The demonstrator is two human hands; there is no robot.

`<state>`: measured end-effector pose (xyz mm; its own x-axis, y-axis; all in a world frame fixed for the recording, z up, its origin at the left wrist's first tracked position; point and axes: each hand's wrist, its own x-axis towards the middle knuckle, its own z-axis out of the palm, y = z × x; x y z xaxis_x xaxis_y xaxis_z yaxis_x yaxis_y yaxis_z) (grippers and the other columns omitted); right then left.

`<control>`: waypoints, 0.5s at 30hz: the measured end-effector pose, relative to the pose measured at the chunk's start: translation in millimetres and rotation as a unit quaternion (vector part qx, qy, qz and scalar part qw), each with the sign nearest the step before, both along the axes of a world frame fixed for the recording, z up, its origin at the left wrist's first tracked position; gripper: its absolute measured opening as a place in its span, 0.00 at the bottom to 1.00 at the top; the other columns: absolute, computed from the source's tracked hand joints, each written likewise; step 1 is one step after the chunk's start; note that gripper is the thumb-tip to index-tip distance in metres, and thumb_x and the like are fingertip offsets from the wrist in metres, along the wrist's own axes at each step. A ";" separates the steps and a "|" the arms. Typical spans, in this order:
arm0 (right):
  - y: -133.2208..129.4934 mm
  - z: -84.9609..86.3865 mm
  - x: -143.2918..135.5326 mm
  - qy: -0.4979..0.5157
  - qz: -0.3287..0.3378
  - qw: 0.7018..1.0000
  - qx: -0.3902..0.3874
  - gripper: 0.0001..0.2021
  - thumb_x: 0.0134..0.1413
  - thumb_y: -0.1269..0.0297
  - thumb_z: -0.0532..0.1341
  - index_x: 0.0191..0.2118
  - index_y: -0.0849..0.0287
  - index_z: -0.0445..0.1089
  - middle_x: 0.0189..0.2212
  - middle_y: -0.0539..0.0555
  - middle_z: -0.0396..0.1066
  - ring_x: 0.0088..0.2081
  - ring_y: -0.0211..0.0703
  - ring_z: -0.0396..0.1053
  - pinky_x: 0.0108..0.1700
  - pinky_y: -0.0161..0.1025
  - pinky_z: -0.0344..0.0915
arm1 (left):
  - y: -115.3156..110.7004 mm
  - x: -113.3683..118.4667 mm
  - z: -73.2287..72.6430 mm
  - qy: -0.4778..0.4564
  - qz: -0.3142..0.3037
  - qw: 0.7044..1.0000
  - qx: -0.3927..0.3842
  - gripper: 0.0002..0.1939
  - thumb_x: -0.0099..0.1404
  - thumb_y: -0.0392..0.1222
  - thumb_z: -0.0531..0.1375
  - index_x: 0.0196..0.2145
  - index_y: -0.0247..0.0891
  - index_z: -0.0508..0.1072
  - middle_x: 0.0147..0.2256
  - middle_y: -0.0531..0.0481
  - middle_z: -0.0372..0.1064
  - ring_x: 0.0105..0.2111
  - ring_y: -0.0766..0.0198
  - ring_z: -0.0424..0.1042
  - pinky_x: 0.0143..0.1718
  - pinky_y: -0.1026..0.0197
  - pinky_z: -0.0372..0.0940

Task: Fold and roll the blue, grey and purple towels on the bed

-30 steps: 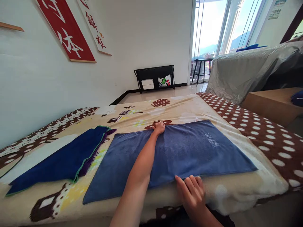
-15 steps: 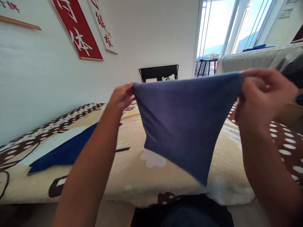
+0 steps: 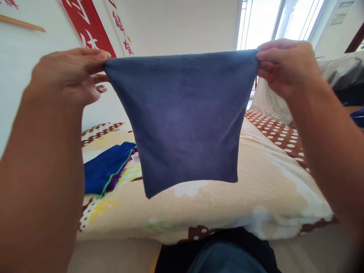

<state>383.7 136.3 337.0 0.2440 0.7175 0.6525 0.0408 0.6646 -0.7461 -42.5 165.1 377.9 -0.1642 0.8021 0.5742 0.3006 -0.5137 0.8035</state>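
A grey-blue cloth (image 3: 184,117) hangs stretched between my two hands, its top edge nearly level and its lower edge above the bed. My left hand (image 3: 74,72) pinches the top left corner between thumb and fingers. At the top right corner, my right hand (image 3: 287,64) is closed on the same cloth. Behind it on the left, a dark blue cloth with green edging (image 3: 109,167) lies on the bed, with something purple beside its edge.
A bed with a cream, brown-dotted blanket (image 3: 273,189) spreads below. Red and white scrolls (image 3: 93,22) hang on the left wall. At the right are a window (image 3: 258,22) and a plastic-covered object (image 3: 335,72).
Both hands have risen, and my left hand has moved left and closer. The cloth now hangs squarer and more level. More of the dark blue cloth's green edge shows.
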 end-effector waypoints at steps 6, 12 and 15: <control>13.0 8.6 -5.3 -0.025 -0.002 1.000 -0.002 0.17 0.48 0.83 0.62 0.45 0.85 0.65 0.17 0.45 0.69 0.28 0.34 0.76 0.34 0.36 0.69 | 11.4 -14.0 -5.4 -0.001 0.038 0.999 0.012 0.19 0.60 0.40 0.70 0.46 0.32 0.72 0.41 0.49 0.71 0.38 0.66 0.70 0.62 0.36 0.51; 27.5 5.4 -14.6 -0.064 -0.039 0.996 -0.056 0.12 0.47 0.83 0.64 0.38 0.86 0.66 0.15 0.43 0.67 0.20 0.33 0.72 0.31 0.40 0.71 | 25.8 -28.8 -12.7 0.001 0.036 0.997 -0.070 0.14 0.64 0.43 0.66 0.42 0.33 0.71 0.45 0.49 0.72 0.49 0.59 0.68 0.65 0.35 0.42; 30.9 0.3 -15.2 -0.072 -0.048 0.994 -0.061 0.13 0.50 0.78 0.60 0.39 0.88 0.65 0.17 0.42 0.68 0.21 0.29 0.72 0.33 0.35 0.69 | 24.2 -28.3 -15.9 0.005 0.023 0.996 -0.089 0.12 0.63 0.41 0.66 0.42 0.33 0.71 0.47 0.50 0.72 0.50 0.60 0.68 0.66 0.35 0.38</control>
